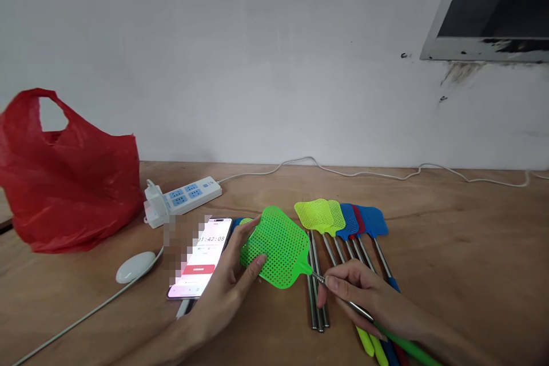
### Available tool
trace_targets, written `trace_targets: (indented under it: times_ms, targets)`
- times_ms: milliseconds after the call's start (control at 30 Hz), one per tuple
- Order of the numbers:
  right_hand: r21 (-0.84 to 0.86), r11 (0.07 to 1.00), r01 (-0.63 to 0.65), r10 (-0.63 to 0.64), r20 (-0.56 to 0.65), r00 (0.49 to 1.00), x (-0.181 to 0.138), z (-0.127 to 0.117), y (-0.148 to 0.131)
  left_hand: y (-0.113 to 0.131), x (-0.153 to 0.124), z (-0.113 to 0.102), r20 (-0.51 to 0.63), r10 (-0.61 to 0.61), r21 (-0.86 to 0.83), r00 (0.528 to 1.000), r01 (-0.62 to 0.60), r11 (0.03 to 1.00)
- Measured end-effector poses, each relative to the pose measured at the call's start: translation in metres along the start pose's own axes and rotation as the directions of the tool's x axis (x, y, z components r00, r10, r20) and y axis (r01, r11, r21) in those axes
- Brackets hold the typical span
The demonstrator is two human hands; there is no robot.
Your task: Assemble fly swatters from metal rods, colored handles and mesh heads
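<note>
My left hand (pixel 234 269) pinches the edge of the bright green mesh head of a fly swatter (pixel 278 249), thumb in front. Its neck points right and down to a thin metal rod. Around this rod, just below the neck, the fingers of my right hand (pixel 360 291) are closed. A green grip (pixel 409 349) runs out below that hand to the bottom edge. Behind the green head, a blue and a yellow mesh head show only in part. Several bare metal rods (pixel 315 297) lie between my hands, partly hidden.
Right of centre lie more swatters in a row: yellow (pixel 313 214), blue (pixel 373 220) and a dark red one. A lit phone (pixel 199 263), a white mouse-shaped device (pixel 135 267), a power strip (pixel 189 197) and a red plastic bag (pixel 81 183) stand left. A cable (pixel 364 173) runs along the wall.
</note>
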State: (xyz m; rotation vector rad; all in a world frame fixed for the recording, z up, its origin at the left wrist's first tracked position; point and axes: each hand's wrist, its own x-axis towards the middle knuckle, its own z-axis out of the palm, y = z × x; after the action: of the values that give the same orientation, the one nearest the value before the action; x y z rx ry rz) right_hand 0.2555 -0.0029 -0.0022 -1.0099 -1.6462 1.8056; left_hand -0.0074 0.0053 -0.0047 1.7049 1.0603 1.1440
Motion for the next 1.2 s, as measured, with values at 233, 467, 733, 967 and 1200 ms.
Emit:
trace_targets:
  times_ms: [233,467,733,967,1200]
  targets:
    - [-0.021,1.000,-0.008,0.008,-0.020,1.000,0.001,0.000,-0.001,0.006,-0.003,0.002,-0.029,0.025,0.041,0.999,-0.023,0.999]
    - [0.179,0.977,0.116,-0.078,-0.207,0.975,0.011,-0.002,0.003,0.006,0.003,0.002,-0.154,-0.033,0.042,0.988,0.040,0.998]
    - [0.460,0.857,0.232,0.036,-0.502,0.864,0.007,-0.012,-0.012,0.002,0.005,0.002,-0.066,-0.056,0.119,0.996,0.064,0.991]
    - [0.520,0.803,0.291,-0.012,-0.474,0.881,0.010,-0.009,-0.010,0.013,0.003,0.002,0.176,-0.095,0.216,0.980,0.056,0.975]
    - [0.476,0.823,0.310,-0.040,-0.495,0.868,0.012,-0.006,-0.002,0.016,-0.001,0.007,0.277,-0.114,0.298,0.954,0.028,0.954]
